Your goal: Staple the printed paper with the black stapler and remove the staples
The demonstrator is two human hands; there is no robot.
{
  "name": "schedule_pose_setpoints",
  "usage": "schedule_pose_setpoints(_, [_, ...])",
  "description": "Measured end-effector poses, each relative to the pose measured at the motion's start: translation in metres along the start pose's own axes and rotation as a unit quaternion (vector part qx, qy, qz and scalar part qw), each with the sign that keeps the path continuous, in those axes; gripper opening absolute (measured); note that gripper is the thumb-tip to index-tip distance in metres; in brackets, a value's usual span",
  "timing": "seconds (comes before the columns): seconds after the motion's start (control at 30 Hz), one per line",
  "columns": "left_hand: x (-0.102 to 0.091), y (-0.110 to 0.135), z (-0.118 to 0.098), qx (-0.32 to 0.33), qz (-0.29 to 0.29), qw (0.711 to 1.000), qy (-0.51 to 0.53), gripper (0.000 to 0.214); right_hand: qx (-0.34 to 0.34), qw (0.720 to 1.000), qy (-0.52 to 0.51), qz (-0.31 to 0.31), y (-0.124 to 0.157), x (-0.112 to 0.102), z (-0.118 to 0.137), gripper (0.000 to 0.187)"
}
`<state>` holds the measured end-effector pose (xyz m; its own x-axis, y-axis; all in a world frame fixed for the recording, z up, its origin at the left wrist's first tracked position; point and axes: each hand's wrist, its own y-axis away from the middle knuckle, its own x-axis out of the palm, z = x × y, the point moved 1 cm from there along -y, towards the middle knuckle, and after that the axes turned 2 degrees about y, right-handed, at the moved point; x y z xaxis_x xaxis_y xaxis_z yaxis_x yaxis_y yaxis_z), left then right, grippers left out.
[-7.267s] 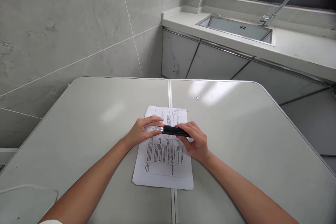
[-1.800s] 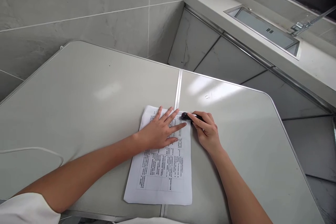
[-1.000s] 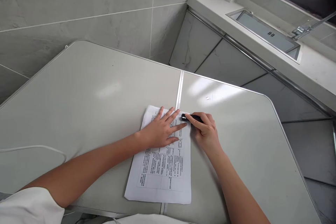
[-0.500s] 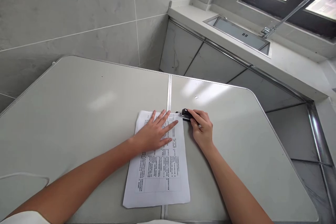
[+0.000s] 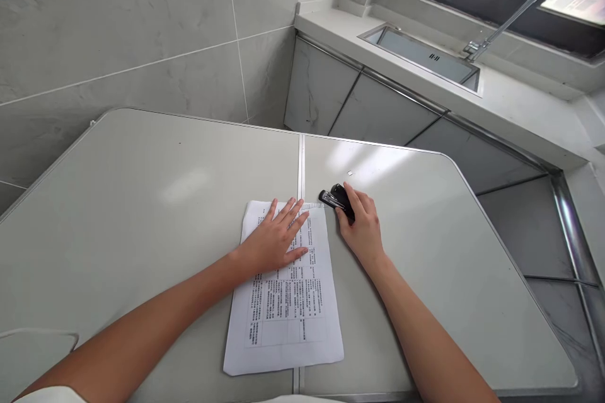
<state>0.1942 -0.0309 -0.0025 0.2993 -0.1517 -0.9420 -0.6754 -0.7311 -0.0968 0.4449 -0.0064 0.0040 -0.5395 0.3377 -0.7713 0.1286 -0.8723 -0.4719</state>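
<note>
A printed sheet of paper lies on the grey folding table, across its centre seam. My left hand rests flat on the sheet's upper part, fingers spread. My right hand is closed around a small black stapler, which sits just off the paper's top right corner, its nose pointing left and slightly lifted from the sheet.
A tiny white scrap lies on the table beyond the stapler. Behind the table stand grey cabinets, a white counter with a steel sink and a tap. Tiled wall runs along the left.
The stapler was on the paper's top right corner a second ago; my right hand has since drawn it away up and to the right. My left hand stays flat on the sheet.
</note>
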Motion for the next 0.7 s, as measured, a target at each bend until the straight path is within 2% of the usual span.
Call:
schedule_pose_setpoints(0.17, [-0.002, 0.000, 0.000, -0.005, -0.002, 1.000, 0.007, 0.072, 0.012, 1.000, 0.015, 0.024, 0.000, -0.001, -0.004, 0.056])
schedule_pose_setpoints(0.37, [-0.003, 0.000, 0.001, -0.001, -0.002, 1.000, 0.005, 0.069, 0.066, 0.998, 0.019, 0.014, 0.001, 0.000, -0.007, 0.052])
schedule_pose_setpoints(0.7, [-0.001, 0.000, 0.002, -0.003, -0.006, 1.000, 0.006, 0.071, 0.079, 0.997, -0.006, -0.017, 0.001, 0.001, -0.012, 0.040])
